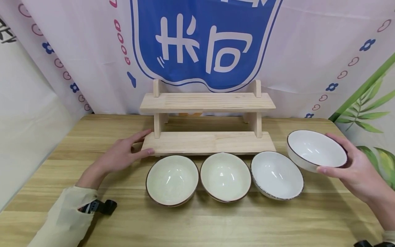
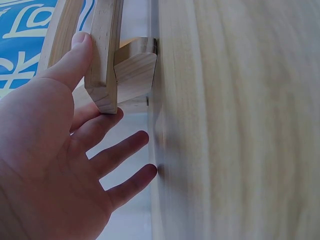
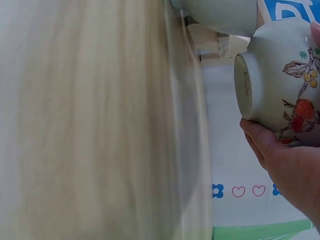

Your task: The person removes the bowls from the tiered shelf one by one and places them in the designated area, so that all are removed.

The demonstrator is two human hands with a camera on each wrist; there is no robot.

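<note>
My right hand (image 1: 359, 168) grips a white bowl (image 1: 316, 147) with a dark rim, thumb at the near side and fingers round its right side. In the right wrist view this bowl (image 3: 277, 82) shows painted red fruit and leaves outside, and its foot is clear of the tabletop. My left hand (image 1: 123, 152) holds the left end of the wooden two-tier shelf (image 1: 210, 142). Its thumb lies on the lower board (image 2: 102, 60) in the left wrist view, with the index finger under the end and the other fingers spread.
In front of the shelf, a row holds two cream bowls (image 1: 172, 180) (image 1: 226, 176) and a white bowl (image 1: 277, 175) with a speckled rim. All stand on the wooden table (image 1: 197, 226). A printed curtain (image 1: 102, 68) hangs behind the shelf.
</note>
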